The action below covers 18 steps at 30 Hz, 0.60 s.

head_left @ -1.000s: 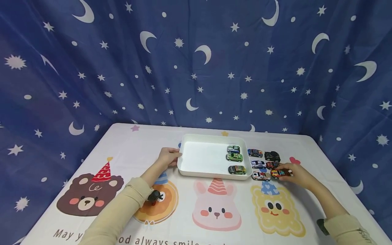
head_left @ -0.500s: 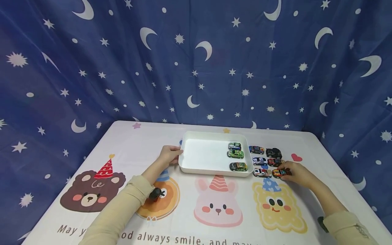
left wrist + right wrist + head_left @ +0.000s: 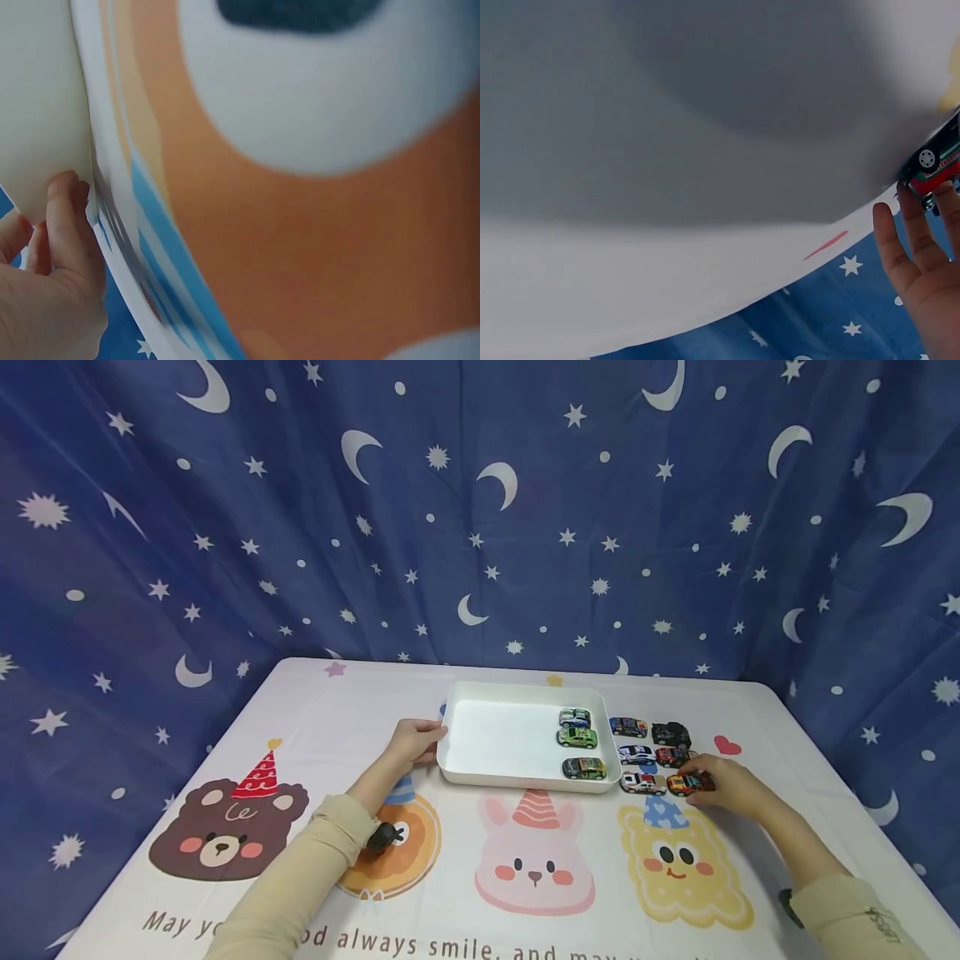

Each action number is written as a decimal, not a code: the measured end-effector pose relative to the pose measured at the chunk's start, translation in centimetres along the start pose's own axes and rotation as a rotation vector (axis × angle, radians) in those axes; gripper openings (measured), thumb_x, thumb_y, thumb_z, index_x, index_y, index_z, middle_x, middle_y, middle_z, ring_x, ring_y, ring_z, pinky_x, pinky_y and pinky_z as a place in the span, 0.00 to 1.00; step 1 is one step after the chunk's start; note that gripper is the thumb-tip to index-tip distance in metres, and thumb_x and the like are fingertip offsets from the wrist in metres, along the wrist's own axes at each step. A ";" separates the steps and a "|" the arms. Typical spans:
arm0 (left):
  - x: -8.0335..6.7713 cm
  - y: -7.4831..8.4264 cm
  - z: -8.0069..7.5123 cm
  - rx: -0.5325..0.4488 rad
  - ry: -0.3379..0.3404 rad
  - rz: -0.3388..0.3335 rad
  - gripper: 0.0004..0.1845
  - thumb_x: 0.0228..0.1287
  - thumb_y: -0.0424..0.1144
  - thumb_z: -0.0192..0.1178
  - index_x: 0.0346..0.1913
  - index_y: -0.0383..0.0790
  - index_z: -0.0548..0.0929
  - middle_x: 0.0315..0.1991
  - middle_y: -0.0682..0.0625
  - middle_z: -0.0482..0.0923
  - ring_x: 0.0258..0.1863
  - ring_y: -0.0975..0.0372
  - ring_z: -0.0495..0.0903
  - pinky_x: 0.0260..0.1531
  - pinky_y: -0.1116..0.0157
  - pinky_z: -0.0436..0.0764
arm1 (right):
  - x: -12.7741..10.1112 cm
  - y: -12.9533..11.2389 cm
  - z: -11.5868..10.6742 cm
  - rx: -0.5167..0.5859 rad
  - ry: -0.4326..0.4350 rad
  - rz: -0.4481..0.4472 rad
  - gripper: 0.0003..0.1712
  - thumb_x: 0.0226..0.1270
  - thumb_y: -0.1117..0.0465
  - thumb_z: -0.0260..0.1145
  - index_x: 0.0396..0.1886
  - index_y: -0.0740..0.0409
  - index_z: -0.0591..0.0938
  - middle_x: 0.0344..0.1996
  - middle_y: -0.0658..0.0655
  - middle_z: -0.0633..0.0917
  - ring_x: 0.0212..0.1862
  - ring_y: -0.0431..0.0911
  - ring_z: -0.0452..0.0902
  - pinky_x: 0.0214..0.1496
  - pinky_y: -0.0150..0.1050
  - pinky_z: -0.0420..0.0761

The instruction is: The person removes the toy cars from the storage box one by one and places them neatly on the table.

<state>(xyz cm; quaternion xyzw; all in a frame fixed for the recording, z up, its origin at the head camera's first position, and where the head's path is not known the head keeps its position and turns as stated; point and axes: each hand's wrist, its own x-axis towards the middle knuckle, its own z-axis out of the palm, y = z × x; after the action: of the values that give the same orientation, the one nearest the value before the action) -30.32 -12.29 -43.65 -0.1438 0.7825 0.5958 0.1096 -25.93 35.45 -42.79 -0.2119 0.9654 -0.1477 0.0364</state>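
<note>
With thumb and fingers, my left hand (image 3: 412, 740) grips the left edge of a white rectangular tray (image 3: 486, 780). Inside it, along the right end, are a white-and-blue toy car (image 3: 575, 718), a green one (image 3: 577, 737) and a dark green-and-yellow one (image 3: 584, 768). My right hand (image 3: 723, 781) pinches a red-and-yellow toy car (image 3: 684, 784), low over the table at the front right of a group outside the tray. The right wrist view shows fingertips against one end of the toy car (image 3: 941, 161); my right thumb is hidden there.
Several more toy cars stand in rows right of the tray: a blue one (image 3: 627, 727), a black one (image 3: 670, 734), a white-and-purple one (image 3: 636, 754), a dark red one (image 3: 672, 757) and a white-and-red one (image 3: 642, 783). A blue curtain (image 3: 480, 527) hangs behind the table.
The red-and-yellow toy car, in my right hand, has shifted slightly toward me, now level with the white-and-red one. My left hand stays on the tray. The head view has tilted slightly.
</note>
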 end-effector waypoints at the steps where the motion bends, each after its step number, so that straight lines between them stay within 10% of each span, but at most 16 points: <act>1: 0.0 0.0 0.0 0.000 -0.005 -0.003 0.20 0.66 0.40 0.58 0.57 0.35 0.77 0.48 0.39 0.81 0.23 0.70 0.78 0.22 0.76 0.81 | 0.0 0.0 -0.1 0.009 -0.011 0.004 0.21 0.47 0.62 0.75 0.41 0.67 0.82 0.39 0.64 0.82 0.37 0.49 0.76 0.41 0.50 0.81; 18: -0.2 -0.4 0.1 -0.055 0.000 -0.009 0.20 0.65 0.38 0.58 0.57 0.33 0.77 0.50 0.37 0.80 0.24 0.68 0.79 0.29 0.71 0.85 | 0.8 -0.8 -1.3 0.012 0.146 -0.011 0.15 0.55 0.62 0.71 0.40 0.66 0.83 0.37 0.62 0.85 0.40 0.58 0.78 0.44 0.56 0.80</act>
<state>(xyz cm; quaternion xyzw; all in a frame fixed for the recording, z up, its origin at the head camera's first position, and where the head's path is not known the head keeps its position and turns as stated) -30.01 -12.25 -43.98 -0.1502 0.7654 0.6164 0.1082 -26.53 34.78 -41.33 -0.2055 0.9634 -0.1690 -0.0336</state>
